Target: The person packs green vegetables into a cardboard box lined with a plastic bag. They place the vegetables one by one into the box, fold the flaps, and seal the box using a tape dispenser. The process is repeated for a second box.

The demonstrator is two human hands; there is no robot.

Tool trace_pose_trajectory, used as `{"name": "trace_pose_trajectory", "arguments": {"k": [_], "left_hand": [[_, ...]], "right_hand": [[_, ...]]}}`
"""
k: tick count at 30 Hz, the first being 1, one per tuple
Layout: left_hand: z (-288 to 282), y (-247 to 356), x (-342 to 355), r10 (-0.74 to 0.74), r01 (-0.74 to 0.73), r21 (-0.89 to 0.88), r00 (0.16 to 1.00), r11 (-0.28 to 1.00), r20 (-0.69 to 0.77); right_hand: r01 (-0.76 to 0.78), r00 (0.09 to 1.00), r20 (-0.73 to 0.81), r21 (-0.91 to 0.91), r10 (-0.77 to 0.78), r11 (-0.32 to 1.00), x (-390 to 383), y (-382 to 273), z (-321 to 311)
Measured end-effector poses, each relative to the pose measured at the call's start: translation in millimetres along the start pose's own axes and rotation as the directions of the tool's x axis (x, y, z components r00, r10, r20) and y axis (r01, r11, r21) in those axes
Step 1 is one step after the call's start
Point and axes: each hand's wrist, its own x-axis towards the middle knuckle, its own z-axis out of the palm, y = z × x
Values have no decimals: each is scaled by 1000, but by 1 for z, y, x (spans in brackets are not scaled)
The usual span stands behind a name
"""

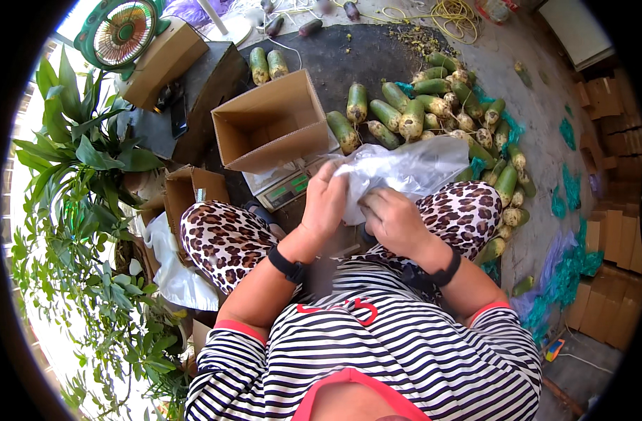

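A clear plastic bag [423,165] is stretched between my two hands, above my lap. My left hand [325,198] pinches its left edge with closed fingers. Lower on the same bag, my right hand [395,219] has its fingers curled round the film. Beyond the left hand, an open cardboard box [265,125] stands on a digital scale [282,186]. Green radishes [411,121] with pale root ends lie in a heap behind and to the right of the bag.
Two radishes [258,66] lie behind the box. At left are a second small carton [188,188], white plastic bags [172,263], a green fan [124,34] and leafy plants [89,140]. Teal netting [570,263] and flattened cardboard [609,291] lie at right.
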Motion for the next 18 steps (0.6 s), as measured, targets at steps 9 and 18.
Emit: {"name": "trace_pose_trajectory", "arguments": {"k": [9, 18], "left_hand": [[-80, 103, -34, 489, -641, 413, 764, 647, 420], [-192, 140, 33, 240, -221, 96, 917, 971, -319]], "right_hand": [[-69, 957, -195, 560, 213, 825, 126, 5, 54], [153, 768, 627, -382, 134, 912, 302, -55, 86]]}}
